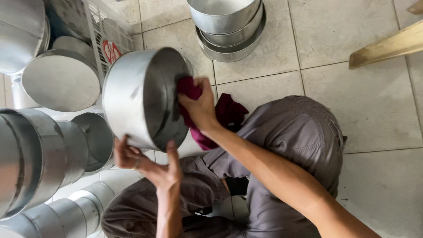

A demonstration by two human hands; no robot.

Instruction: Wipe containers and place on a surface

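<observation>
Right, from the head view I'm looking down at the left hand [152, 165], fingers curled up around the lower rim of a round metal pan [141, 99], tipped on its side with its mouth facing the right hand. The right hand [200, 105] is closed on a dark red cloth [220, 117] and pressed against the pan's rim, just at the dark inside wall; the cloth's tail hangs below the wrist over the grey trousers [291, 145]. I'd call this the wiping step, mid-way round the inside. My judgement: the next stroke needs the left hand to turn the pan while the cloth stays flat to the wall. Room is tight beyond the left hand: stacked metal tins [48, 163] crowd close, a white crate [108, 35] stands just behind the pan. Beyond the right hand, tiled floor [374, 105] lies open, with nested pans [229, 26] farther out.
</observation>
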